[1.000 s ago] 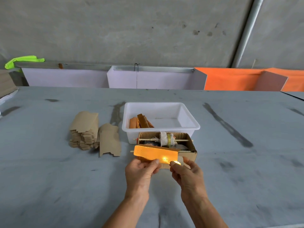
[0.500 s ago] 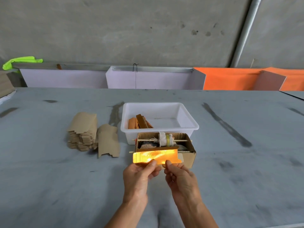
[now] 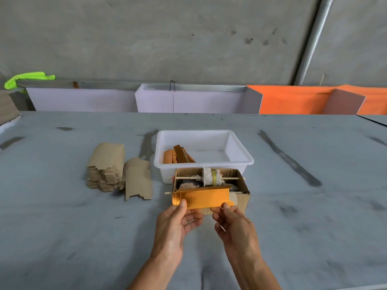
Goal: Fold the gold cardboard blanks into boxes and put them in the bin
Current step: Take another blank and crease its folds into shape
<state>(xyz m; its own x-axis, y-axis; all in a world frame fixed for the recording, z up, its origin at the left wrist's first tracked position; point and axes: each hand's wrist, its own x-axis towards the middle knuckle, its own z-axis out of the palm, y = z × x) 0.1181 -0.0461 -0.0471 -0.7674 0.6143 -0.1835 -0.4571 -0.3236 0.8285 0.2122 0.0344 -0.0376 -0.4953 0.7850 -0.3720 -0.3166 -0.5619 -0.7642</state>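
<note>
gold cardboard blank [image 3: 204,196] is pinched along its near edge by the left hand [image 3: 174,223] and right hand [image 3: 234,223], only partly folded, while the white bin [image 3: 240,159] beyond holds a few finished boxes [image 3: 178,155] and a stack of blanks [image 3: 106,166] waits at left on the surface [image 3: 62,227].

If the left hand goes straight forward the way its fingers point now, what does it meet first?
Probably the brown cardboard box just behind the gold blank that the left hand pinches; then the white bin. Depth is unclear.

A grey, smudged table [image 3: 293,216] carries a white plastic bin [image 3: 240,162] at centre, an open cardboard box [image 3: 243,197] touching its near side, and stacked brown cardboard blanks [image 3: 106,170] to the left.
</note>
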